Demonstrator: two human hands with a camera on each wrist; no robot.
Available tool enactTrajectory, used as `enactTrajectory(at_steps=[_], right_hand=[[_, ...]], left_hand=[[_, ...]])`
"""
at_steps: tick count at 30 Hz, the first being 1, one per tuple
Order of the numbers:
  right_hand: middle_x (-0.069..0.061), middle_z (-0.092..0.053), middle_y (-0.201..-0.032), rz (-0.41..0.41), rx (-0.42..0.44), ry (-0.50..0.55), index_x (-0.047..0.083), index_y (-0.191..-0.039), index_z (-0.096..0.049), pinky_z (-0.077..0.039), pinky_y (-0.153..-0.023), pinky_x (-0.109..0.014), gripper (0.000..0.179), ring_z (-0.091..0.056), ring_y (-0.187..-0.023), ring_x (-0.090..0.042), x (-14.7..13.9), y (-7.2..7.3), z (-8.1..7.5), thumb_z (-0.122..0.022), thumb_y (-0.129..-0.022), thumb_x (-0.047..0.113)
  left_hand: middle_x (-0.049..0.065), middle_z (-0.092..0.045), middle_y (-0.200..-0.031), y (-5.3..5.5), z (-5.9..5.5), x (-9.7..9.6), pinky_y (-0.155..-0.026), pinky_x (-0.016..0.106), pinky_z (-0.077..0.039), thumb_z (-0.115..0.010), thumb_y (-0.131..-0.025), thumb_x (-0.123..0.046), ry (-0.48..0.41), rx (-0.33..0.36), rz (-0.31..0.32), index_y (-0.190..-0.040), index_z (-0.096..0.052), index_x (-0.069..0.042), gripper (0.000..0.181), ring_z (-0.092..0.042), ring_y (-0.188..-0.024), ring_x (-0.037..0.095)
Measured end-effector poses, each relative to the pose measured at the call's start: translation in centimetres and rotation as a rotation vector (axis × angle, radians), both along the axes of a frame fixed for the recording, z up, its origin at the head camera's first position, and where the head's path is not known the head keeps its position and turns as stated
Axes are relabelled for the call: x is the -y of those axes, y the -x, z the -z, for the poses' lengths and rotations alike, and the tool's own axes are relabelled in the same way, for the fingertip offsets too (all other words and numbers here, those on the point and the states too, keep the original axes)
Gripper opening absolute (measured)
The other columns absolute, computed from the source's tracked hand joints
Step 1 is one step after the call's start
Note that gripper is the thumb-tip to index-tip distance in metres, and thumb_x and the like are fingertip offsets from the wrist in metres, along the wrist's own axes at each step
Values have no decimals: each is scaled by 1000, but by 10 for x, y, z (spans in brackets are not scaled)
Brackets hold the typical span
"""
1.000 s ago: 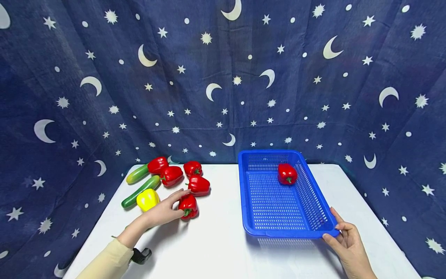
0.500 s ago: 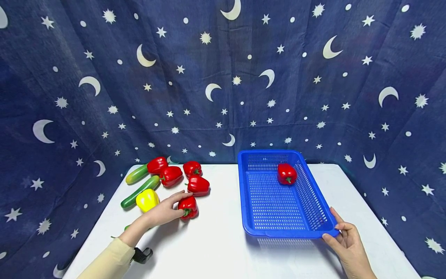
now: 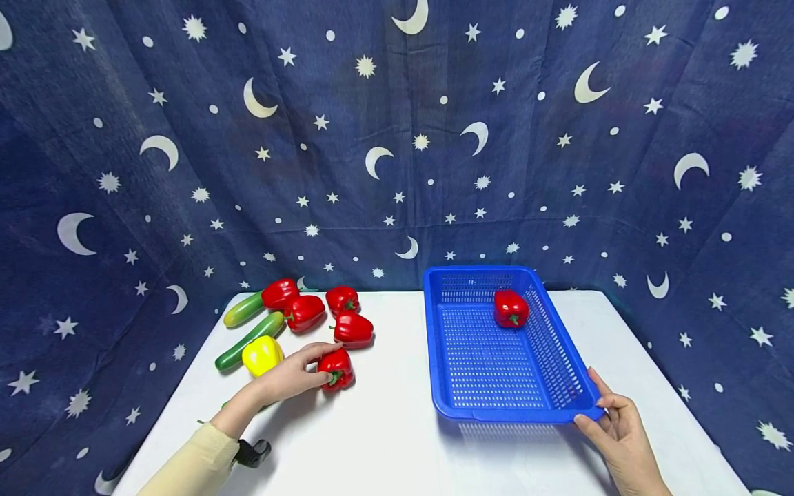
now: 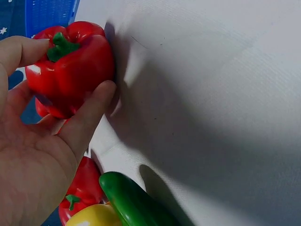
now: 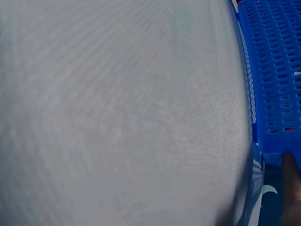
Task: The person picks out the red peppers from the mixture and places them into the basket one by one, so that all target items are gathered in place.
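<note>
My left hand (image 3: 291, 377) grips a red bell pepper (image 3: 338, 372) on the white table. In the left wrist view its thumb lies by the green stem of this bell pepper (image 4: 75, 70), with the fingers along the sides. At the right, my right hand (image 3: 623, 441) holds the near right corner of a blue plastic basket (image 3: 515, 415), thumb at the rim. One red bell pepper (image 3: 511, 309) sits inside toward the back. In the right wrist view a fingertip (image 5: 289, 165) touches the basket's perforated wall (image 5: 275, 61).
Left of centre lie several more red bell peppers (image 3: 354, 330), a yellow bell pepper (image 3: 262, 355) and green cucumbers (image 3: 250, 341). Another green vegetable is mostly hidden under my left forearm. A dark starry cloth (image 3: 397, 172) hangs behind and beside the table.
My left hand has closed in slightly on the red bell pepper, which has shifted a touch to the right. My right hand and the basket have stayed put.
</note>
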State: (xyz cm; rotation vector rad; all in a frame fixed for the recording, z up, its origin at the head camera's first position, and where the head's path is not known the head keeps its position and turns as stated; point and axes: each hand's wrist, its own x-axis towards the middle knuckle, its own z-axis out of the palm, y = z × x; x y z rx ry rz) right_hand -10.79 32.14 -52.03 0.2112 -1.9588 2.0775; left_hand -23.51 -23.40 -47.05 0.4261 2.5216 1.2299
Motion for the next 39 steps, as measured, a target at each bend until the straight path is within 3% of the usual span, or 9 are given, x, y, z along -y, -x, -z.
enactTrajectory(at_steps=[10, 22, 39], right_hand=[[0, -28, -167, 7, 14, -1, 10, -122, -38, -48, -96, -16, 40, -49, -129, 5, 0, -1, 0, -56, -97, -15], [0, -26, -168, 1, -4, -3, 10, -123, -38, -48, -97, -16, 41, -49, -130, 5, -2, 0, 2, -55, -97, -16], [-2, -20, -170, 11, 34, -14, 12, -124, -37, -46, -97, -14, 40, -47, -129, 8, -2, 1, 2, -57, -98, -12]], left_hand=[[9, -52, -149, -3, -1, 0, -105, 50, -47, -75, -88, -11, -26, 81, -33, -150, -55, -22, 66, -49, -128, 28], [14, -47, -152, -3, 0, -1, -109, 53, -44, -74, -91, -10, 45, 41, -7, -152, -52, -21, 66, -47, -132, 30], [15, -46, -153, 0, 5, 2, -110, 53, -43, -73, -91, -9, 25, 8, 36, -154, -48, -17, 68, -45, -136, 35]])
